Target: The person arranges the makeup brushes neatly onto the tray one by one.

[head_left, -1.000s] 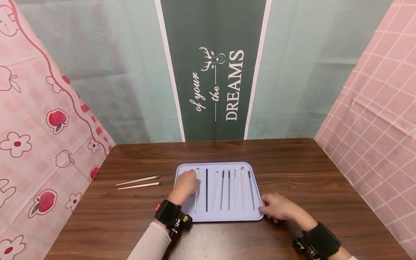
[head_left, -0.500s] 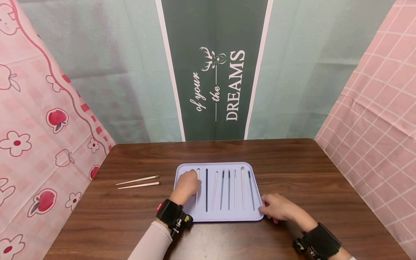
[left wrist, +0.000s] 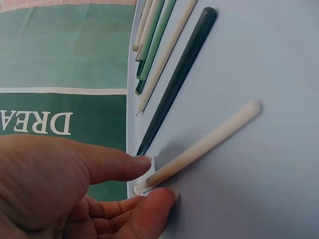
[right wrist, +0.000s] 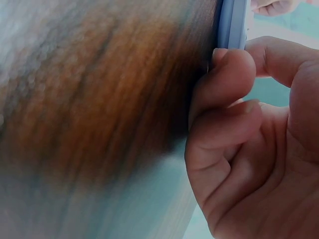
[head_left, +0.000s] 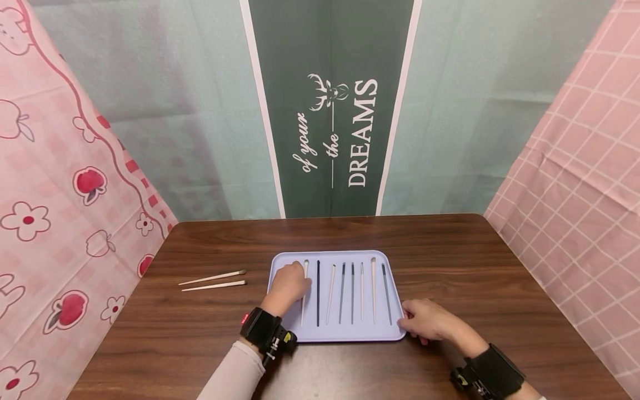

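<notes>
My left hand (head_left: 288,283) is over the left part of a lilac tray (head_left: 350,332). Its thumb and finger lie on either side of a cream makeup brush (left wrist: 214,137), close to the brush's head end. Just right of that brush lies a dark navy makeup brush (head_left: 318,300), untouched. At the tray's near right corner, my right hand (head_left: 427,318) grips the edge between thumb and curled fingers. The right wrist view shows these fingers bent against the tray's rim (right wrist: 232,25).
Further right in the tray lie several thin brushes, including a thicker cream brush (head_left: 373,294) and a grey-blue brush (head_left: 387,294). Two pale brushes, an upper brush (head_left: 215,276) and a lower brush (head_left: 215,286), lie on the wooden table (head_left: 200,339) left of the tray.
My left hand and the cream brush have shifted slightly to the right, toward the navy brush. The right hand and the tray have stayed in place.
</notes>
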`<control>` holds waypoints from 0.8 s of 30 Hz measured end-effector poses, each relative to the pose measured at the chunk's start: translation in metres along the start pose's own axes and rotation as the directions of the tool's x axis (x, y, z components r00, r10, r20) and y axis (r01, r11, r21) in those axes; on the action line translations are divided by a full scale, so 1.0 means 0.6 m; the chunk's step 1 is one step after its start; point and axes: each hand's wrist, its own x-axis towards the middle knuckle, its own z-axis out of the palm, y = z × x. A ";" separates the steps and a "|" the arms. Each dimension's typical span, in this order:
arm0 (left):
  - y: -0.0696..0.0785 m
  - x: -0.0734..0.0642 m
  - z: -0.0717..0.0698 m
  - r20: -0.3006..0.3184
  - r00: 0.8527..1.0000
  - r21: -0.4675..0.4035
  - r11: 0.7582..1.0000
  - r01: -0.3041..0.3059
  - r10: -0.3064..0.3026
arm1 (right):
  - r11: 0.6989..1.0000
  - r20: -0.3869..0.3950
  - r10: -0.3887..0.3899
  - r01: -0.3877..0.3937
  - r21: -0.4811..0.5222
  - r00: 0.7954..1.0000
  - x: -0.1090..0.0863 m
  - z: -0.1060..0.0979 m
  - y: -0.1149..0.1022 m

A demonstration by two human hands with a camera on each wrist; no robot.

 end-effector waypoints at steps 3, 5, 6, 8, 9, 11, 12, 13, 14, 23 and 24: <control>0.000 -0.004 -0.003 -0.001 1.000 0.009 1.000 -0.011 0.011 | 1.000 0.002 -0.002 0.002 -0.004 1.000 -0.001 -0.001 -0.001; 0.000 -0.008 -0.006 -0.009 1.000 0.030 0.999 -0.017 0.018 | 1.000 0.003 -0.006 0.006 -0.007 1.000 -0.002 -0.001 -0.001; 0.001 -0.012 -0.009 -0.013 1.000 0.040 0.999 -0.018 0.019 | 1.000 0.004 -0.007 0.007 -0.007 1.000 -0.002 -0.001 -0.001; 0.001 -0.018 -0.016 -0.030 0.999 0.077 0.997 -0.021 0.024 | 1.000 0.005 -0.009 0.009 -0.008 1.000 -0.003 -0.001 -0.002; 0.001 -0.022 -0.019 -0.040 0.999 0.096 0.995 -0.024 0.028 | 1.000 0.005 -0.010 0.010 -0.006 1.000 -0.003 -0.001 -0.002; 0.000 -0.030 -0.029 -0.061 0.997 0.130 0.991 -0.032 0.040 | 1.000 0.004 -0.009 0.009 -0.004 1.000 -0.002 -0.001 -0.001; -0.003 -0.033 -0.032 -0.074 0.996 0.144 0.989 -0.040 0.051 | 1.000 0.003 -0.009 0.009 -0.005 1.000 -0.002 -0.001 -0.001; -0.006 -0.036 -0.036 -0.083 0.995 0.162 0.986 -0.049 0.063 | 1.000 0.002 -0.008 0.008 -0.005 1.000 -0.002 -0.001 -0.001; -0.009 -0.039 -0.039 -0.093 0.993 0.175 0.983 -0.059 0.076 | 1.000 0.001 -0.006 0.006 -0.006 1.000 -0.001 -0.001 -0.001; -0.058 -0.068 -0.059 -0.140 0.985 0.244 0.968 -0.066 0.102 | 1.000 0.008 0.004 -0.004 -0.009 1.000 -0.001 -0.001 -0.001; -0.066 -0.072 -0.062 -0.138 0.985 0.250 0.966 -0.061 0.099 | 1.000 0.009 0.003 -0.003 -0.009 1.000 -0.001 -0.001 -0.001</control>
